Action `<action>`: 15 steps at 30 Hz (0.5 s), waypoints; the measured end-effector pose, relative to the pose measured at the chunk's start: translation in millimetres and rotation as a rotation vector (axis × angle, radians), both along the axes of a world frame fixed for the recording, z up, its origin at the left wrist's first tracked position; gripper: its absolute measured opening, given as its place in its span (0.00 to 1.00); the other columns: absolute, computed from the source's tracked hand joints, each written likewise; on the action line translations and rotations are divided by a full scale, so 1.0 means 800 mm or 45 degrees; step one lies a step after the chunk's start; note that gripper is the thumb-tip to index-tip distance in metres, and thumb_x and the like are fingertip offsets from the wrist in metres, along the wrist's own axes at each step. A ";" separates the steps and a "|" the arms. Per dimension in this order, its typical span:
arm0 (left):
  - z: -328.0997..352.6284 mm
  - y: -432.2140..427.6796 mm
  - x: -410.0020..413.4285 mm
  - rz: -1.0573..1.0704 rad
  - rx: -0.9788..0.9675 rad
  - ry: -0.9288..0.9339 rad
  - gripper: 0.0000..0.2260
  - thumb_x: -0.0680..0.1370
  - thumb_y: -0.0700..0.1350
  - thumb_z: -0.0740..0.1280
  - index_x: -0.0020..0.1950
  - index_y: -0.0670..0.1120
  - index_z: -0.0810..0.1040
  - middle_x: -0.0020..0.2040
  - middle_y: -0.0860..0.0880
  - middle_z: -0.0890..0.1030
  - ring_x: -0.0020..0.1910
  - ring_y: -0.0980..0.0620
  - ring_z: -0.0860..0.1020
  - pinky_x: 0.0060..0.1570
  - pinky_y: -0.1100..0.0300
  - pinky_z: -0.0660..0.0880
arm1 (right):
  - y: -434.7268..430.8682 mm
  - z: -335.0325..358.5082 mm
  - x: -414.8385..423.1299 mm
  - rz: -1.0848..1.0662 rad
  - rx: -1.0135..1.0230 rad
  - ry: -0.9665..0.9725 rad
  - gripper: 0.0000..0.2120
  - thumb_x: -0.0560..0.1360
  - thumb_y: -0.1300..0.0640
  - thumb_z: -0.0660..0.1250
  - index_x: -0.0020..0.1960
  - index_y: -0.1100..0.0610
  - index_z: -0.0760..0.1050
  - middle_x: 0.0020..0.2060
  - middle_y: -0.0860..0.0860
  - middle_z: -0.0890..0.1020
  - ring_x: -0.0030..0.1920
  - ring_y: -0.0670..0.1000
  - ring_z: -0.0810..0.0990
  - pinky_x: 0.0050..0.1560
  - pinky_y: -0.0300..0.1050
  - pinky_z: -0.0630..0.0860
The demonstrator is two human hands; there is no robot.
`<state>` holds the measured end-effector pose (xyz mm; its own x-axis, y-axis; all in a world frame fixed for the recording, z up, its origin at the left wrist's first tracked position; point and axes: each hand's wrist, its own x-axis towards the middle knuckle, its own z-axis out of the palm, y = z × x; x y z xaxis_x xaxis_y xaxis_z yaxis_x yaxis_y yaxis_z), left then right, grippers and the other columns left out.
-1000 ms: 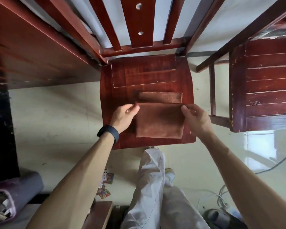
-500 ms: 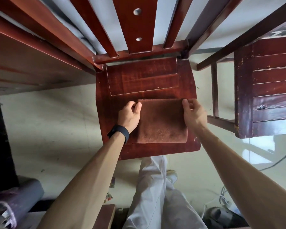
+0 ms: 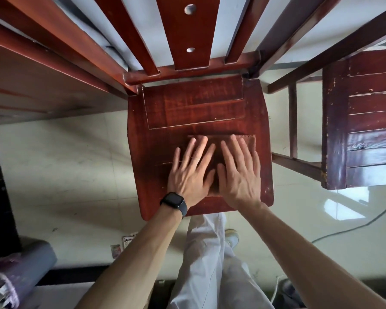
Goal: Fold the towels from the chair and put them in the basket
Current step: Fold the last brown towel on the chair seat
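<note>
Both hands flat on folded towel.
Left hand [image 3: 191, 172] and right hand [image 3: 240, 172] press brown towel [image 3: 216, 150] onto chair seat [image 3: 201, 103], fingers straight, spread apart.

Pale floor [image 3: 65, 175] between dark red wooden furniture.
A slatted seat [image 3: 372, 121] stands right, a wooden top [image 3: 42, 85] left; glare [image 3: 341, 208] lies near a cable [image 3: 354, 226]; a grey roll [image 3: 31, 262] lies lower left.

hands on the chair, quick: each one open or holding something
Left hand: open, fingers straight, pressing flat on the folded brown towel.
Right hand: open, fingers straight, pressing the same towel.
</note>
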<state>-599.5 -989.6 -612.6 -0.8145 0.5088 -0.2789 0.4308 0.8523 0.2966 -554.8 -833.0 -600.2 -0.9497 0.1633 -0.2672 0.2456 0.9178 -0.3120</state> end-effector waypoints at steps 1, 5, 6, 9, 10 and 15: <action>-0.007 -0.004 -0.001 -0.006 -0.029 -0.025 0.30 0.79 0.58 0.59 0.80 0.55 0.55 0.81 0.51 0.50 0.80 0.50 0.50 0.75 0.40 0.52 | 0.004 -0.008 0.004 0.022 0.021 -0.083 0.28 0.83 0.47 0.55 0.81 0.50 0.56 0.81 0.51 0.55 0.81 0.51 0.49 0.77 0.63 0.54; -0.035 -0.025 -0.017 -0.102 -0.064 -0.007 0.32 0.78 0.64 0.58 0.80 0.59 0.52 0.81 0.52 0.48 0.80 0.53 0.49 0.75 0.37 0.50 | 0.027 -0.037 0.014 0.052 0.082 -0.196 0.31 0.83 0.39 0.52 0.82 0.46 0.47 0.81 0.47 0.48 0.81 0.48 0.43 0.77 0.66 0.46; -0.038 -0.027 -0.019 -0.106 -0.062 0.004 0.33 0.78 0.65 0.58 0.80 0.59 0.52 0.81 0.52 0.48 0.80 0.52 0.49 0.75 0.37 0.50 | 0.026 -0.040 0.014 0.044 0.082 -0.202 0.32 0.82 0.39 0.52 0.82 0.46 0.46 0.81 0.48 0.48 0.81 0.48 0.43 0.77 0.67 0.46; -0.037 -0.024 -0.011 0.069 -0.104 -0.018 0.35 0.77 0.67 0.56 0.80 0.56 0.49 0.81 0.48 0.45 0.80 0.47 0.47 0.75 0.38 0.45 | 0.016 -0.037 0.010 -0.081 0.112 -0.211 0.35 0.81 0.35 0.52 0.82 0.46 0.46 0.82 0.50 0.47 0.81 0.51 0.43 0.78 0.65 0.43; -0.032 -0.025 -0.005 0.159 -0.127 -0.034 0.36 0.77 0.67 0.55 0.81 0.53 0.49 0.81 0.47 0.44 0.80 0.45 0.47 0.74 0.39 0.44 | 0.014 -0.031 0.011 -0.188 0.114 -0.221 0.37 0.79 0.33 0.53 0.82 0.48 0.46 0.82 0.52 0.47 0.81 0.53 0.44 0.77 0.62 0.41; 0.003 -0.020 0.009 0.621 0.155 -0.084 0.28 0.79 0.55 0.63 0.76 0.44 0.64 0.72 0.42 0.68 0.67 0.45 0.71 0.66 0.47 0.69 | 0.027 0.004 0.009 -0.778 -0.193 -0.180 0.32 0.79 0.43 0.64 0.78 0.55 0.62 0.73 0.56 0.67 0.71 0.57 0.67 0.69 0.53 0.65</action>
<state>-592.4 -1005.2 -610.5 -0.9481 0.1053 -0.3001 -0.0320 0.9073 0.4193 -547.7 -811.3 -596.7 -0.6515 0.6140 -0.4455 0.7581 0.5479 -0.3536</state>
